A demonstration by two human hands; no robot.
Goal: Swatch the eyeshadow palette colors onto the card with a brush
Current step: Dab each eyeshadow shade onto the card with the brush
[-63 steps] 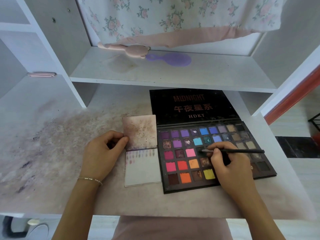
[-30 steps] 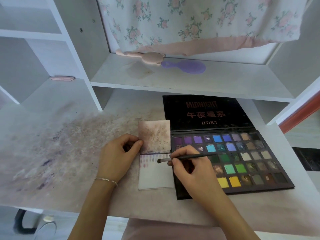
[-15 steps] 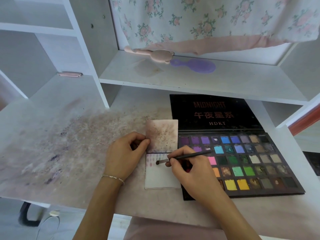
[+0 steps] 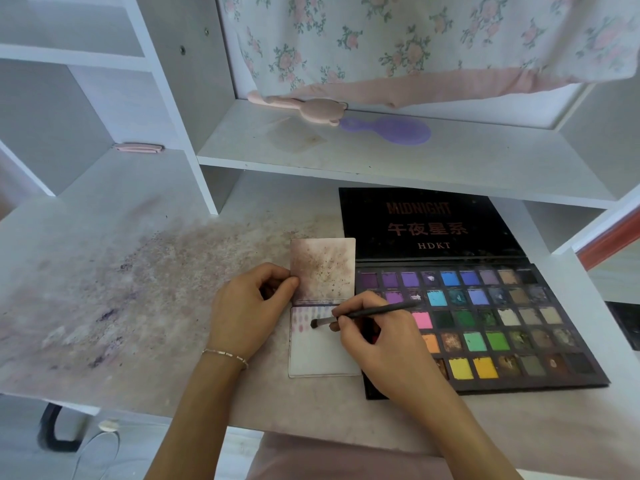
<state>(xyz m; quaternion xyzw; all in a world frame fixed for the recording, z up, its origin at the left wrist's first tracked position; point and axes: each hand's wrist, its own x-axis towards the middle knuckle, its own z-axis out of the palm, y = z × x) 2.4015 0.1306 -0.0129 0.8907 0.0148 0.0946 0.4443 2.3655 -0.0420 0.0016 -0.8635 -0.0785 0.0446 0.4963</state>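
Observation:
A folded white card [image 4: 320, 358] lies on the desk, its stained upper flap [image 4: 323, 268] raised. Small pink and purple swatches run along the top of its lower page. My left hand [image 4: 247, 310] pinches the flap's left edge between thumb and fingers. My right hand [image 4: 379, 344] grips a thin black brush [image 4: 367, 313], whose bristle tip touches the card just below the swatch row. The open eyeshadow palette [image 4: 491, 327], with several rows of coloured pans and a black lid, lies to the right of the card; my right hand covers its left pans.
The white desk [image 4: 121, 289] is smeared with purple-brown powder on the left. Above it a shelf [image 4: 381, 154] carries a pink bear-shaped object [image 4: 311, 110] and a purple brush [image 4: 391, 129]. Floral fabric [image 4: 415, 46] hangs behind. A pink item [image 4: 138, 148] sits on the left ledge.
My right hand carried the brush from the palette's pans leftward to the card, and its tip has moved slightly left and down on the lower page. My left hand keeps pinching the flap.

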